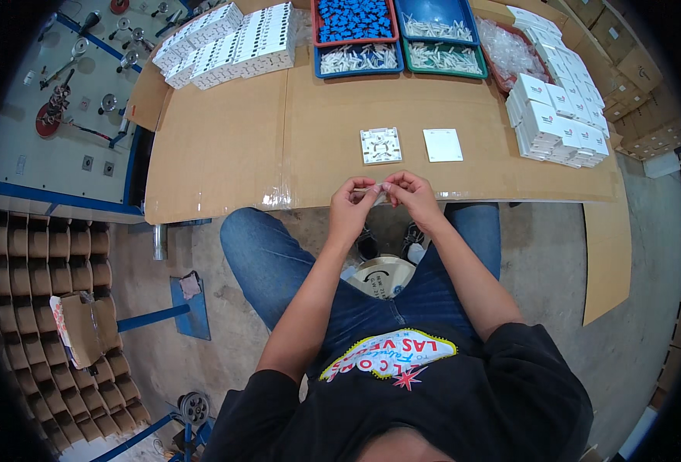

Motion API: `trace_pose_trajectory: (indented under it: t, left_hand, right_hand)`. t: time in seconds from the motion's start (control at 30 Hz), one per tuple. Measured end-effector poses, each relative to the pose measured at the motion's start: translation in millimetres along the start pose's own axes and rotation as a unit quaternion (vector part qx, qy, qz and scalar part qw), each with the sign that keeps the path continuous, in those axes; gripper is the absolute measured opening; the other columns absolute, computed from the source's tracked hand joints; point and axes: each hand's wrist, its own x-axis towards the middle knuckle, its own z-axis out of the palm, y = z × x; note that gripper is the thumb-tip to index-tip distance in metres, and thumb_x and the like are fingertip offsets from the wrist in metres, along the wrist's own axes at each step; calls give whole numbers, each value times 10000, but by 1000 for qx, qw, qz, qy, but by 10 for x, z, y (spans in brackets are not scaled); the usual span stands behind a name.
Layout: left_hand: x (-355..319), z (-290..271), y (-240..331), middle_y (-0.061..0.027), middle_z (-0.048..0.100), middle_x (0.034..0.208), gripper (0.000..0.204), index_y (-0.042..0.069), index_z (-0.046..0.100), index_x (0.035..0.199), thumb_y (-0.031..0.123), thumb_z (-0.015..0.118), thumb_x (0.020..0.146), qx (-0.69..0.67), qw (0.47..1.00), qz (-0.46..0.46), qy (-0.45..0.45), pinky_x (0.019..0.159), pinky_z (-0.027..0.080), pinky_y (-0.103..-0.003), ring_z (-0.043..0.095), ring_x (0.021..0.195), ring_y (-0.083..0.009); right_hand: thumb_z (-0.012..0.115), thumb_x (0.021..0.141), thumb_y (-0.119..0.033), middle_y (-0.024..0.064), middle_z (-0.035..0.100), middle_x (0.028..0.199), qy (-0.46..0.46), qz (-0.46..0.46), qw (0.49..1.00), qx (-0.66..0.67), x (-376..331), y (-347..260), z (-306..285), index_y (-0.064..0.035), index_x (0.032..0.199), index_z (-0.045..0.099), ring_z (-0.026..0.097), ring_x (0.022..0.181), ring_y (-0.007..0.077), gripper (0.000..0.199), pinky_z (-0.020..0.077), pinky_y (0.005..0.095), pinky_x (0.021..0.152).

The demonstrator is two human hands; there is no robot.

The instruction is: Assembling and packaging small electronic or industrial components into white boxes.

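Observation:
At the table's front edge my left hand (351,205) and my right hand (415,199) meet with fingertips pinched together. Between them is a small whitish piece (383,195), mostly covered by the fingers, so its kind is unclear. Just beyond my hands lies a square white frame-like plate (380,146) with moulded parts on its face. To its right, apart from it, rests a flat plain white square plate (443,145). Neither hand touches these two plates.
Cardboard covers the table (225,146). At the back stand a red tray (356,38) of blue pieces, a blue tray (359,73) and a green tray (446,74) of white pieces. Stacked white boxes (259,42) stand left, more white boxes (544,127) right, beside clear plastic bags (510,50).

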Motion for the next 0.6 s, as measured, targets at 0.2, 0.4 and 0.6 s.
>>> trace_pose_trajectory:
  t: [0.2, 0.4, 0.6]
  left_hand:
    - [-4, -10, -4, -4, 679, 894, 126, 9, 684, 1002, 112, 698, 931, 30, 999, -14, -8, 662, 473, -211, 601, 762, -56]
    - [-6, 6, -19, 2, 676, 890, 106, 16, 680, 995, 98, 694, 929, 12, 1000, 0, -5, 657, 468, -206, 600, 758, -54]
    - [-3, -12, -48, 2, 674, 880, 101, 18, 675, 996, 89, 693, 926, 20, 1000, 1, -8, 657, 471, -206, 606, 760, -55]
  right_hand:
    - [680, 938, -82, 4, 639, 810, -9, 6, 1000, -3, -16, -12, 5, -26, 1010, 655, 558, 683, 66, 95, 449, 209, 616]
    - [682, 930, -70, 8, 647, 830, -17, 11, 1000, 4, -5, 11, -14, -24, 1002, 663, 570, 702, 69, 88, 461, 211, 636]
    - [671, 926, -62, 12, 650, 830, -13, 24, 1000, 7, -16, -3, 2, -21, 992, 665, 577, 703, 72, 78, 467, 211, 640]
